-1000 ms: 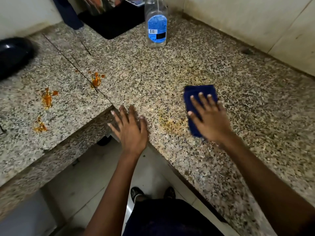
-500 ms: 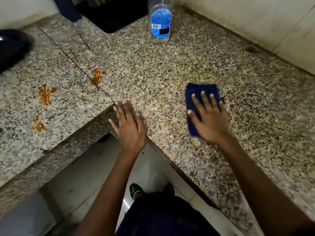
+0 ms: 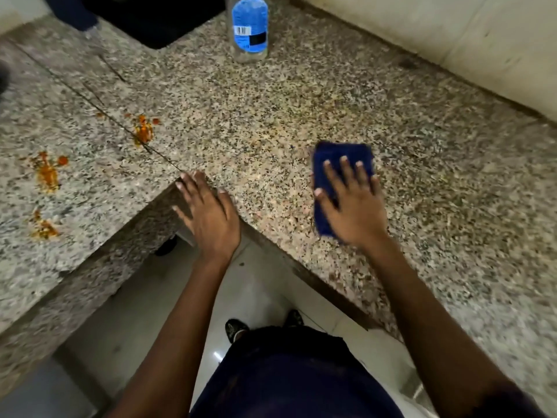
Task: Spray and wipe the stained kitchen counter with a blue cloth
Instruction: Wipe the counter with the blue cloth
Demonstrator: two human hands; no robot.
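R hand (image 3: 352, 209) flat on blue cloth (image 3: 334, 155), L hand (image 3: 208, 212) prob. on counter (image 3: 271, 116).

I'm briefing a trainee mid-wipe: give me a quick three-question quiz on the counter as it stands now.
1. True or false: the right hand presses flat on the blue cloth.
2. Multiple choice: the orange stains lie where? A) under the cloth B) on the counter left of the left hand C) beside the wall on the right
3. Fill in: the spray bottle stands at the back of the counter, and ____ hand touches it.

Key: 1 true; 2 B; 3 neither.
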